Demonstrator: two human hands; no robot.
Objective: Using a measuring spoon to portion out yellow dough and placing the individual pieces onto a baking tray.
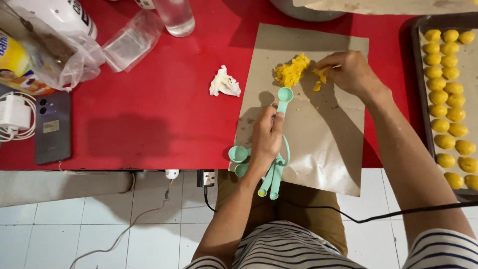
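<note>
My left hand (266, 139) grips a mint-green measuring spoon (284, 95) from a ringed set, its small bowl pointing up toward a crumbly yellow dough pile (292, 69). Other spoons of the set (240, 155) hang below the hand. My right hand (348, 72) rests on the brown paper sheet (323, 144), fingers pinching a small bit of yellow dough (319, 74) just right of the pile.
A dark baking tray (417, 99) at the right holds several yellow dough balls (448, 89). On the red table (164, 99) lie a crumpled white tissue (224, 82), a phone (52, 127), a white charger (14, 113), plastic bags (130, 42) and a clear bottle (175, 17).
</note>
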